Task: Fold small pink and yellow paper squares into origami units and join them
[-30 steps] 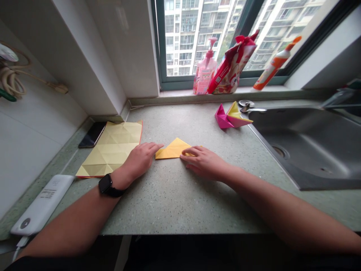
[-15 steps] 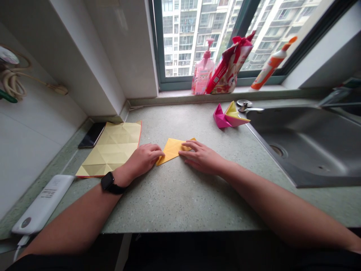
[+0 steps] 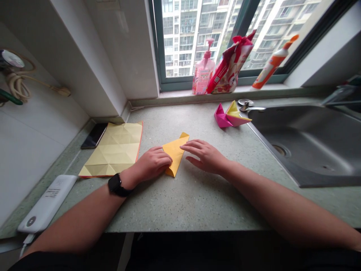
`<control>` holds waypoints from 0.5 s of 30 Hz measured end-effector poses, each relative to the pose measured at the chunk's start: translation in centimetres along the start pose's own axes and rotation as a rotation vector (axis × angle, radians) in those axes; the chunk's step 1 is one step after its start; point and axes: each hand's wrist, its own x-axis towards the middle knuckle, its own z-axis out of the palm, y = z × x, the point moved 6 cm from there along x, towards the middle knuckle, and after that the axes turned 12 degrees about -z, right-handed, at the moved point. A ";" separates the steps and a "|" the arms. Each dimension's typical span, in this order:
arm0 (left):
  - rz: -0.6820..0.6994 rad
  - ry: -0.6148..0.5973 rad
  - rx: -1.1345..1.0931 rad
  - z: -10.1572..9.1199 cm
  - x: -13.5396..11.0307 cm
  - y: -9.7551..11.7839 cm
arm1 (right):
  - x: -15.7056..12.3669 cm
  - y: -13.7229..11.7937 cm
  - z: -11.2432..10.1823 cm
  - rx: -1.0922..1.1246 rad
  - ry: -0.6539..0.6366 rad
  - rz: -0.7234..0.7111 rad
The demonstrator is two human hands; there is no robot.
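A folded orange paper (image 3: 176, 151) lies on the speckled grey-green counter (image 3: 183, 195), its long axis pointing away from me. My left hand (image 3: 153, 164), with a black watch on its wrist, rests with fingers curled over the paper's left edge and near corner. My right hand (image 3: 205, 154) lies beside the paper on the right. Its fingers are stretched out, with the fingertips at the paper's right edge.
A creased pale yellow sheet (image 3: 115, 149) lies to the left, with a dark phone (image 3: 94, 135) behind it and a white power bank (image 3: 46, 203) nearer me. A pink and yellow paper figure (image 3: 229, 116) sits by the steel sink (image 3: 307, 150). Bottles and a red bag (image 3: 229, 66) line the window sill.
The orange paper has been turned from lying sideways as a wide triangle to pointing away from me. My left hand slid onto its left edge and my right hand drew back slightly.
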 end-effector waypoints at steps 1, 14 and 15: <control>-0.002 0.019 0.024 0.2 0.1 0.3 | 0.1 -0.2 0.0 0.017 -0.008 -0.008; -0.034 0.074 0.028 1.6 0.3 1.0 | 0.4 -1.7 1.4 0.060 -0.061 -0.151; -0.039 0.067 0.019 1.5 0.3 1.0 | 0.2 -1.2 1.2 0.049 -0.064 -0.139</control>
